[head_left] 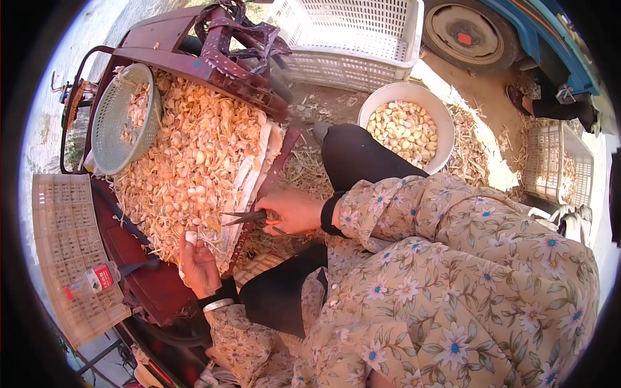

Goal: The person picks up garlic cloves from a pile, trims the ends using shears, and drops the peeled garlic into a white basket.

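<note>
My right hand [294, 211] is wrapped round a pair of scissors [244, 218] with dark blades and an orange-red handle. The blades point left, toward my other hand, and are slightly apart. Palm up, my left hand [199, 265] has its fingers curled at the edge of the garlic heap; a white piece [191, 237] shows at its fingertips, seemingly a garlic clove. Loose garlic cloves and dry skins [187, 142] cover the cart bed in front of me. A pale cloth edge [262, 152] borders the heap on the right.
A green plastic basket [103, 139] leans on the heap. Beside my knee stands a white bucket [445, 126] of peeled cloves. A white crate [349, 68] is behind it. A bottle [97, 280] lies on a crate at left. Another person's leg [556, 110] shows near the blue vehicle [569, 39].
</note>
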Tool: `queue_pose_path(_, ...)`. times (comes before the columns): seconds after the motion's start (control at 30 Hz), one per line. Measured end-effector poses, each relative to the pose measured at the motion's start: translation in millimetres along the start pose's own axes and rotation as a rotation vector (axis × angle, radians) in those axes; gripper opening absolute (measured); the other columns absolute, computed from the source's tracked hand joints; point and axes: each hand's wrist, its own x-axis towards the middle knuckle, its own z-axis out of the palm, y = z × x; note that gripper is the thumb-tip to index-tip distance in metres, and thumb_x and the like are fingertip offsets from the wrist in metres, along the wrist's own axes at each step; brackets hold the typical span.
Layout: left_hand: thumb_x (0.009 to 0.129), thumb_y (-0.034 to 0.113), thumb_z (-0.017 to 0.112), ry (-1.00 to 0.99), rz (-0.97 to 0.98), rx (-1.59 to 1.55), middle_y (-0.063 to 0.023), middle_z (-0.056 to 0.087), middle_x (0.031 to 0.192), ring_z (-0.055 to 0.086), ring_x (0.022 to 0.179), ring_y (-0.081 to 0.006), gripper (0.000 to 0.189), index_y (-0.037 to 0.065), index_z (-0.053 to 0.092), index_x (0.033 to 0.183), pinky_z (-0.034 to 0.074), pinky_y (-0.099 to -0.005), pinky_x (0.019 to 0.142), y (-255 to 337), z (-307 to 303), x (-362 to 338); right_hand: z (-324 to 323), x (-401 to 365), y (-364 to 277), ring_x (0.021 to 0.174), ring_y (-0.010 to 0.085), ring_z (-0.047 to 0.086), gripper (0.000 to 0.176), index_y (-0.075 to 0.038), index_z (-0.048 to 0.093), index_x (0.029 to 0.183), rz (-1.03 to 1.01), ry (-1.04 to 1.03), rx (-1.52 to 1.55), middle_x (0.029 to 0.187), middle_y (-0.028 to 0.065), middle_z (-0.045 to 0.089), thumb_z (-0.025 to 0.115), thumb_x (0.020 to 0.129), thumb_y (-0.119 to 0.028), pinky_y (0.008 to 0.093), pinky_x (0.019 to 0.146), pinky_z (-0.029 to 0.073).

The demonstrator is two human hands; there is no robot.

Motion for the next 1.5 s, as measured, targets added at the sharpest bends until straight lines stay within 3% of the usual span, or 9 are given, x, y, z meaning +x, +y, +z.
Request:
queue_pose_path(0.03,0.086,0.004,0.049,-0.135,-0.06,-0.171,-0.0117,0.051,0.108,0.052,0.078,-0.0114,0.037,-0.002,0.04,0.121,0.047,-0.0168,0.059,-4,7,-9,4,-1,3,0.076,0.0259,0.056,0.037,-0.007,0.055,0.099,-0.08,0.047,-0.048,0.077,0.0058,0.057,0.068,0.07,-0.025,0.0376,0.067,0.043)
queue_pose_path(0.13,0.087,0.005,0.049,-0.09,-0.159,-0.363,-0.0135,0.05,0.108,0.051,0.078,-0.0112,0.036,-0.003,0.039,0.121,0.047,-0.0162,0.059,-23,17,-25,0,0,1,0.091,0.0292,0.052,0.041,-0.008,0.053,0.103,-0.066,-0.04,-0.057,0.087,0.0109,0.055,0.068,0.071,-0.028,0.0382,0.076,0.041)
queue_pose_path(0.17,0.087,0.008,0.051,0.002,-0.176,-0.389,-0.0147,0.049,0.106,0.051,0.075,-0.0111,0.031,-0.004,0.043,0.114,0.047,-0.016,0.058,-23,21,-33,-3,-1,-6,0.088,0.0286,0.053,0.041,-0.008,0.052,0.103,-0.086,-0.034,-0.058,0.086,0.0103,0.055,0.068,0.07,-0.026,0.0386,0.08,0.041)
queue_pose_path(0.3,0.088,0.017,0.052,-0.02,-0.284,-0.398,-0.0118,0.053,0.096,0.05,0.069,-0.0098,0.021,-0.001,0.048,0.099,0.042,-0.0156,0.05,-39,33,-44,-6,-5,-10,0.082,0.0271,0.055,0.041,-0.01,0.051,0.105,-0.251,0.041,-0.132,0.084,0.007,0.055,0.067,0.071,-0.025,0.0411,0.091,0.037)
queue_pose_path(0.4,0.09,0.021,0.049,-0.036,-0.278,-0.361,-0.0098,0.054,0.093,0.049,0.068,-0.0095,0.023,0.001,0.048,0.101,0.038,-0.0154,0.048,-50,38,-50,-4,-5,-10,0.08,0.0271,0.055,0.041,-0.011,0.051,0.105,-0.263,0.057,-0.183,0.081,0.0065,0.054,0.067,0.071,-0.026,0.0411,0.09,0.037)
queue_pose_path(0.63,0.09,0.017,0.048,0.124,-0.098,-0.067,-0.0073,0.055,0.094,0.05,0.072,-0.0103,0.023,0.002,0.047,0.107,0.042,-0.0172,0.057,-60,46,-57,5,-7,-2,0.074,0.028,0.055,0.041,-0.01,0.053,0.103,-0.245,0.013,-0.15,0.075,0.0065,0.052,0.068,0.07,-0.029,0.0382,0.074,0.044)
queue_pose_path(0.83,0.089,0.012,0.049,0.096,-0.03,0.061,-0.0064,0.055,0.094,0.051,0.072,-0.0102,0.028,0.001,0.044,0.115,0.045,-0.0187,0.063,-66,38,-62,7,-8,2,0.075,0.0284,0.055,0.038,-0.01,0.055,0.101,-0.2,-0.095,-0.122,0.073,0.0069,0.055,0.067,0.071,-0.03,0.0396,0.062,0.043)
queue_pose_path(1.13,0.091,0.012,0.047,0.201,0.067,0.224,-0.0025,0.05,0.076,0.044,0.061,-0.0075,0.025,0.001,0.045,0.113,0.033,-0.0181,0.051,-77,43,-77,6,-16,-11,0.07,0.0299,0.057,0.026,-0.013,0.055,0.092,-0.025,-0.273,-0.091,0.073,0.0049,0.059,0.064,0.074,-0.03,0.0411,0.057,0.042)
queue_pose_path(1.5,0.089,0.014,0.05,0.169,0.099,0.225,-0.0045,0.052,0.071,0.046,0.06,-0.0085,0.03,0.0,0.044,0.115,0.036,-0.0193,0.053,-70,58,-84,-7,-17,-25,0.07,0.0294,0.057,0.031,-0.01,0.055,0.095,0.039,-0.326,-0.007,0.072,0.0076,0.057,0.063,0.075,-0.032,0.0405,0.059,0.043)
